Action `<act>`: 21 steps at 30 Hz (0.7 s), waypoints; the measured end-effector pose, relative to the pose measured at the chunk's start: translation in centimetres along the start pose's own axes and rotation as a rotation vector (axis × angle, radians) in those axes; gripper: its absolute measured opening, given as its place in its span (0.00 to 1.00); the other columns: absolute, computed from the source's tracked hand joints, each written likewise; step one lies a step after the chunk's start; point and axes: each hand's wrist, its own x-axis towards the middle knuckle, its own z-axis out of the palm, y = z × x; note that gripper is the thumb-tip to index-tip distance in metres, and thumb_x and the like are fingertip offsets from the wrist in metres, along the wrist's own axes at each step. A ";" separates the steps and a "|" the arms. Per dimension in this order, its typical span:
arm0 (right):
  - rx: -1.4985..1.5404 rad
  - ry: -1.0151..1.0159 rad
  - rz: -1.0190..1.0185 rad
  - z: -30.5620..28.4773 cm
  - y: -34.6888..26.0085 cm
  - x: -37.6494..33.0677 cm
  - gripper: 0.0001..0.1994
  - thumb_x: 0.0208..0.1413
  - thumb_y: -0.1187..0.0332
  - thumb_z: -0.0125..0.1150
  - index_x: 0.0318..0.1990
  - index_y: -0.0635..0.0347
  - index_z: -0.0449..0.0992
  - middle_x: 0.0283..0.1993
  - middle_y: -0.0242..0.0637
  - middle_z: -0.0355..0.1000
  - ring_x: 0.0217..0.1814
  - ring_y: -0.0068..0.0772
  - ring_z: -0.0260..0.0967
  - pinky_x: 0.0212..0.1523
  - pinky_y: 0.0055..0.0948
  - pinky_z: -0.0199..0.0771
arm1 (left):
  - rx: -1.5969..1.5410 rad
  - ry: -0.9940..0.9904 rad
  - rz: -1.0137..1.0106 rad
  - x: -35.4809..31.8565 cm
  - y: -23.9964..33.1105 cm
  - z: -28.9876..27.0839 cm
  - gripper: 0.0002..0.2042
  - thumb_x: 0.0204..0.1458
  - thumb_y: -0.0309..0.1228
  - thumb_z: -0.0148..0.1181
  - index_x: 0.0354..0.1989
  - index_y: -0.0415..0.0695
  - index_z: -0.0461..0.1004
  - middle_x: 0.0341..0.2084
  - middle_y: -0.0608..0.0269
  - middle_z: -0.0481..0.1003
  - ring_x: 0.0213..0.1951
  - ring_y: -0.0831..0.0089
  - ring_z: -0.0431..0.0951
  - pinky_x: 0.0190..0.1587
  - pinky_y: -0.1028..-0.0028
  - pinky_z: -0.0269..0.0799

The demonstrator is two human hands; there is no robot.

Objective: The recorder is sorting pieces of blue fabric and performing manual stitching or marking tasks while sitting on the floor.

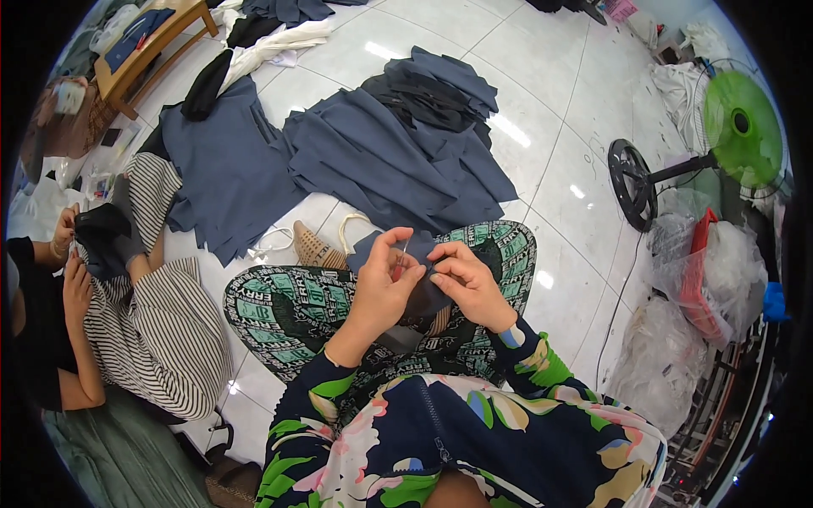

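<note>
- Fingers (398,254) of the left hand (381,288) pinch a small red-handled tool (398,269), perhaps a seam ripper or thread snips, against a dark blue fabric piece (423,292); right hand (466,284) fingers clench the same cloth just beside the tool
- fabric piece lies on the patterned green lap (288,309), between both hands
- step in hand looks like picking or trimming a thread at the cloth's edge; next move seems to call for a taut hold and a small, careful stroke
- counted: one tool, one piece held, two large blue fabric piles (381,152) on the floor (550,110) beyond the lap
- one green fan (737,118) right of the lap; one other person (76,288), in a striped skirt, on its left
</note>
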 end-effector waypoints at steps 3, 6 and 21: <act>0.092 0.026 0.034 0.0 0.1 -0.2 0.03 0.56 0.75 0.54 0.34 0.67 0.72 0.49 0.32 0.62 0.46 0.21 0.60 0.46 0.20 0.61 | -0.236 0.030 -0.104 0.2 0.7 0.1 0.23 0.48 0.21 0.59 0.54 0.41 0.60 0.28 0.66 0.72 0.27 0.82 0.68 0.27 0.82 0.63; 0.278 0.073 0.088 0.4 0.6 -0.4 0.04 0.55 0.75 0.56 0.35 0.67 0.73 0.49 0.31 0.62 0.45 0.20 0.60 0.45 0.19 0.61 | -0.427 -0.012 -0.288 0.8 1.1 -0.4 0.23 0.48 0.20 0.59 0.53 0.41 0.59 0.28 0.67 0.72 0.27 0.83 0.68 0.28 0.83 0.63; 0.062 0.158 -0.125 0.7 -0.3 0.6 0.06 0.52 0.75 0.60 0.29 0.71 0.74 0.44 0.39 0.73 0.42 0.28 0.70 0.43 0.23 0.68 | -0.692 -0.115 -0.458 2.2 1.4 -1.2 0.23 0.47 0.20 0.61 0.51 0.42 0.60 0.22 0.69 0.69 0.15 0.87 0.60 0.15 0.83 0.51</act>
